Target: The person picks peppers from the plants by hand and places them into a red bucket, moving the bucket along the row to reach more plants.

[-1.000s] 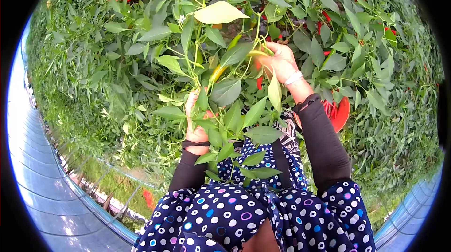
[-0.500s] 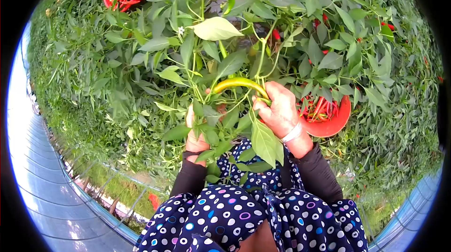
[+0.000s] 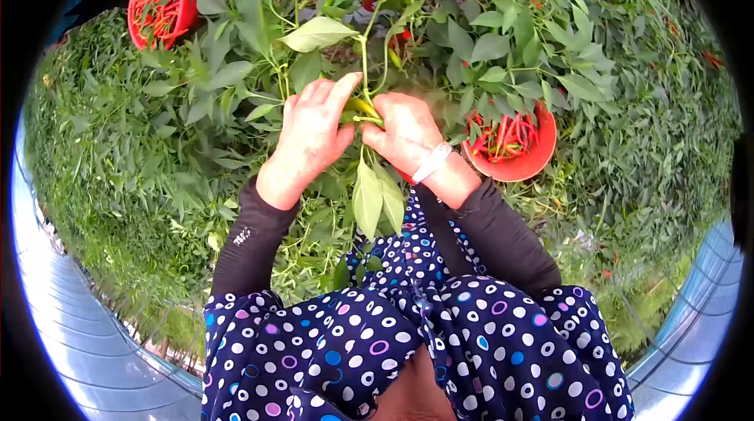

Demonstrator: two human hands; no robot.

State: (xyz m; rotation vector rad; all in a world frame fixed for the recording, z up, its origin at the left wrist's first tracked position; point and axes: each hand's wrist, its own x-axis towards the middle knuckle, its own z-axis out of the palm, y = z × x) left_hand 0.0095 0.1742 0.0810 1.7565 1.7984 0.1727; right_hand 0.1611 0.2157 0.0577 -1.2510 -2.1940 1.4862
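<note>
A curved yellow-green chili pepper (image 3: 361, 105) shows between my two hands, still among the stems of the plant. My left hand (image 3: 310, 130) is closed around its left part and covers most of it. Thumb and fingers of my right hand (image 3: 407, 134) pinch the right end, where the pepper meets the plant stem (image 3: 364, 60). The exact grip of the right fingertips is partly hidden. Large pale leaves (image 3: 367, 197) hang just below the hands. A white band circles my right wrist.
A red bowl (image 3: 542, 158) of red chili peppers (image 3: 506, 138) stands to the right among the plants. Another red container (image 3: 188, 16) holding red peppers is at the upper left. Dense pepper foliage surrounds both hands, with red pods hanging at the upper right.
My left hand has come up out of the leaves and closed over the pepper. My right hand has shifted up and left in view, still at the pepper's stem end.
</note>
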